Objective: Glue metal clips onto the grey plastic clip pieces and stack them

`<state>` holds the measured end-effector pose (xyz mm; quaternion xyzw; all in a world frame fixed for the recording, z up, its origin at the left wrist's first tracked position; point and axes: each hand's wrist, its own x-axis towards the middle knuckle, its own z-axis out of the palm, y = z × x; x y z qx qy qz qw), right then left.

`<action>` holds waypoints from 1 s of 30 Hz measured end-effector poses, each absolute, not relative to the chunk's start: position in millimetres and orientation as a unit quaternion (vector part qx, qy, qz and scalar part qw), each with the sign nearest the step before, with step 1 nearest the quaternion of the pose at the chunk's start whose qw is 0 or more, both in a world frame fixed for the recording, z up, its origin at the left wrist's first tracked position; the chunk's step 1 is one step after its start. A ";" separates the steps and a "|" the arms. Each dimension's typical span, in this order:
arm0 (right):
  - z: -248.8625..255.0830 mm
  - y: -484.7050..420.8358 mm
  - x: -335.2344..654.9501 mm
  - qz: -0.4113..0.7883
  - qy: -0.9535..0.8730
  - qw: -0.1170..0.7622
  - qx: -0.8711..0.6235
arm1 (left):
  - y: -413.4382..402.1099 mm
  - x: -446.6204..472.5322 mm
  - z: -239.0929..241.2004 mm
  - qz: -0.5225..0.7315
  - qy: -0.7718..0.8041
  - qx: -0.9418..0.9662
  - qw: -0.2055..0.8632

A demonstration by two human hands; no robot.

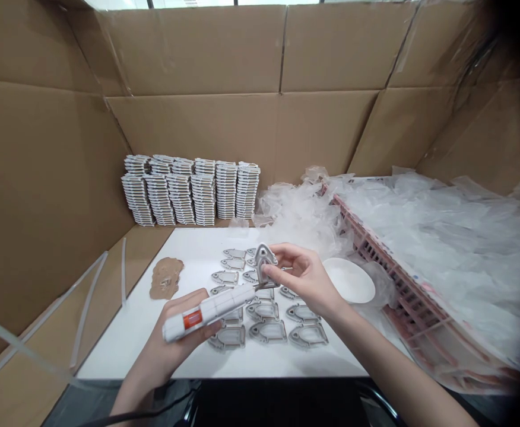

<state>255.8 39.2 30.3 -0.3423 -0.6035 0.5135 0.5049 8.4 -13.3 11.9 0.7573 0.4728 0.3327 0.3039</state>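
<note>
My left hand [171,338] is closed around a white glue gun [219,309] with an orange-red panel on its back end. Its thin tip points up to the right, close to the lower edge of a small grey boat-shaped frame [263,256]. My right hand [308,276] pinches that frame upright between thumb and fingers. Whether tip and frame touch, I cannot tell. Below and around them, several similar grey frames [268,331] lie flat in rows on the white board [189,362].
Tall stacks of frames [204,198] line the cardboard back wall [206,124]. A brown patch [166,277] lies at left. At right are a round white dish [348,280] and a pink crate [402,284], heaped with clear plastic bags [456,237]. A dark cable [153,409] runs near my left forearm.
</note>
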 end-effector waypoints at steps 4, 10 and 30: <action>29.9 39.9 255.0 0.510 -0.604 0.506 -0.345 | -12.9 9.7 12.8 0.335 0.477 0.749 0.315; 29.9 39.8 254.2 0.503 -0.604 0.510 -0.347 | -15.3 12.0 13.5 0.342 0.484 0.731 0.337; 21.0 45.4 251.5 0.582 -0.515 0.522 -0.351 | -17.5 10.6 10.8 0.366 0.490 0.676 0.411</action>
